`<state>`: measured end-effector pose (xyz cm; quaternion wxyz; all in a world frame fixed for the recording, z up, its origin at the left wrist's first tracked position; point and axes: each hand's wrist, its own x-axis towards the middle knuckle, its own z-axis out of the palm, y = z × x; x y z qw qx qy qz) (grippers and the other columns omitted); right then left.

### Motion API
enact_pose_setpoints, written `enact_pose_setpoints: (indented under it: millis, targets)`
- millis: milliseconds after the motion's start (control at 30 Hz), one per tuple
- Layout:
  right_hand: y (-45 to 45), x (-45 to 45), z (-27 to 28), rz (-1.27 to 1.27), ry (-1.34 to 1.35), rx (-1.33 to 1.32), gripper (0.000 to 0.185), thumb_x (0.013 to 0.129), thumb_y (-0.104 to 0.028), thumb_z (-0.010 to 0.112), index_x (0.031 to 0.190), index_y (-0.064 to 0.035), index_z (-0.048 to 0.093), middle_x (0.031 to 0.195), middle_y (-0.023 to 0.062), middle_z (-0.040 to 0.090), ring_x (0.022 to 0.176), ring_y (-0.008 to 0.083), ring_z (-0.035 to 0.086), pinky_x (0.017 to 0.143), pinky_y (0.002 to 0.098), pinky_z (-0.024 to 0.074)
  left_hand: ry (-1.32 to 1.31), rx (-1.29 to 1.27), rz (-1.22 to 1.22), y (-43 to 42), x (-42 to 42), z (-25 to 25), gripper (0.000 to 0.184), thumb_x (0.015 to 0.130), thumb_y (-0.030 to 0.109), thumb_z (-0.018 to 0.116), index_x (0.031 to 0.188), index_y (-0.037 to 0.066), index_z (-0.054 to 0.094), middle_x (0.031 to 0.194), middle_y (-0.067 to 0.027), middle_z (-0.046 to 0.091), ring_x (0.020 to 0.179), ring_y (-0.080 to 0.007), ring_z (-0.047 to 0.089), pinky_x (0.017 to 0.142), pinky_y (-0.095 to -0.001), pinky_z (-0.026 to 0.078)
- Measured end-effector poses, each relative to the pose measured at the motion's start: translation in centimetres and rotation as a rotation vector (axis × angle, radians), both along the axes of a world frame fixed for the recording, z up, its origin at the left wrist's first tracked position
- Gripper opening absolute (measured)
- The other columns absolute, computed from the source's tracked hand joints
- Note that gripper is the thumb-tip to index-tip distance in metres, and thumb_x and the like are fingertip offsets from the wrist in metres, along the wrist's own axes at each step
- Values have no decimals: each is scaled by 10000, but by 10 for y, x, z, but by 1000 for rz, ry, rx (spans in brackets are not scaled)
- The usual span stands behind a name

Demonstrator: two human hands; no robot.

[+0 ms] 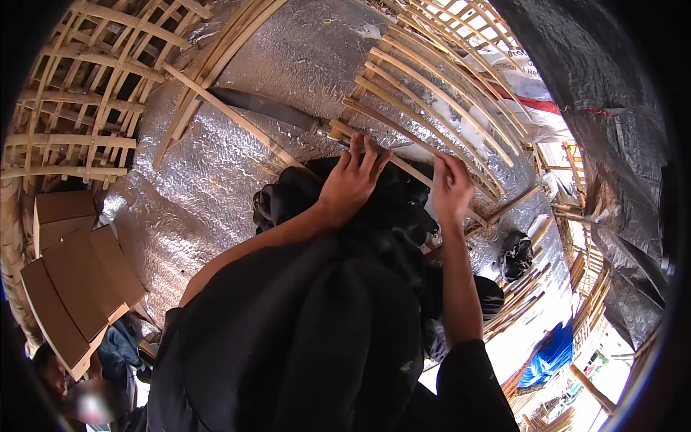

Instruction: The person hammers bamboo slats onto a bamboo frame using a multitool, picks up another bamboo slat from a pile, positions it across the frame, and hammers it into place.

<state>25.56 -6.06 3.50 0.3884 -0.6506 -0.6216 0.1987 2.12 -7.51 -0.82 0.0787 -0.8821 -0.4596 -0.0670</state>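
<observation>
My left hand (pixel 350 178) is over my lap, fingers spread and slightly bent, touching a pale bamboo strip (pixel 412 170) and the handle end of a long knife. The dark knife blade (pixel 268 108) points to the left on the silvery floor sheet. My right hand (pixel 452 189) is closed, thumb and fingers pinched at the near end of a darker bamboo strip (pixel 389 124). That strip slants up and left, towards several others lying side by side. Dark cloth (pixel 392 237) covers my lap, and the fingers partly hide the strips' ends.
Silvery sheeting (pixel 194 173) covers the floor. A woven bamboo lattice (pixel 79 101) stands at upper left, cardboard boxes (pixel 83 288) below it. Bamboo strips (pixel 439 86) lie ahead. A person (pixel 54 371) is at lower left; a blue tarp (pixel 548 356) is at lower right.
</observation>
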Motion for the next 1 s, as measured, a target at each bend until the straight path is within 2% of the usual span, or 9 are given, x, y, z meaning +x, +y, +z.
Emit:
enact_pose_setpoints:
  millis: [133, 233, 333, 433, 533, 633, 833, 933, 1000]
  targets:
    - [39, -66, 3, 285, 55, 9, 225, 944, -85, 732, 1159, -20, 741, 1043, 179, 764, 941, 303, 760, 819, 388, 591, -68, 24, 3, 3, 2, -5, 542, 994, 245, 542, 1510, 79, 540, 1491, -318, 453, 1383, -518, 492, 1008, -514, 527]
    - [58, -105, -2, 328, 189, -111, 216, 960, -136, 750, 1155, -45, 733, 998, 151, 780, 920, 258, 783, 800, 350, 608, -67, -7, -32, 3, -2, -7, 484, 959, 241, 605, 1391, 24, 622, 1426, -305, 492, 1352, -508, 515, 996, -513, 531]
    - [71, -119, -13, 382, 130, -95, 197, 937, -137, 779, 1087, -31, 710, 923, 148, 782, 883, 268, 793, 767, 354, 618, -176, 31, 12, 3, 0, -11, 427, 931, 223, 653, 1285, -14, 664, 1353, -285, 524, 1319, -495, 538, 983, -512, 535]
    - [76, -119, -14, 451, 85, -74, 187, 927, -135, 790, 1021, -13, 683, 892, 148, 783, 869, 266, 795, 736, 359, 621, -201, 42, 12, 2, -2, -9, 411, 917, 217, 678, 1255, -15, 663, 1315, -266, 545, 1306, -475, 551, 957, -483, 550]
    - [80, -121, -16, 472, 117, -102, 165, 927, -122, 783, 1010, -17, 687, 885, 160, 772, 854, 280, 790, 726, 362, 618, -234, 2, 24, 3, -4, -7, 395, 916, 207, 671, 1249, -7, 668, 1311, -246, 557, 1311, -443, 559, 938, -449, 565]
    - [80, -125, -5, 475, -29, -188, 136, 926, -119, 771, 973, -24, 686, 883, 176, 750, 807, 330, 767, 702, 377, 605, -249, -17, 39, 3, -7, -5, 358, 919, 195, 661, 1227, 13, 677, 1281, -212, 576, 1277, -396, 585, 906, -418, 576]
    - [83, -129, -14, 581, -302, 47, 91, 920, -116, 737, 933, -43, 686, 842, 195, 712, 762, 408, 697, 672, 445, 569, -328, -128, 6, 1, -16, -6, 323, 918, 200, 650, 1196, 40, 683, 1245, -157, 591, 1238, -362, 585, 914, -442, 555]
    - [78, -133, -20, 544, -364, 15, 81, 920, -107, 731, 907, -46, 678, 824, 183, 712, 753, 404, 696, 660, 460, 566, -418, -299, 11, 1, -28, 0, 418, 916, 240, 673, 1286, 44, 655, 1394, -168, 562, 1375, -366, 513, 936, -478, 538]
    - [73, -131, -17, 527, -254, 68, 90, 926, -112, 731, 903, -47, 673, 832, 173, 722, 750, 402, 701, 656, 458, 572, -394, -304, -15, 2, -33, 5, 471, 887, 254, 701, 1305, 45, 643, 1405, -167, 551, 1391, -365, 496, 959, -505, 527]
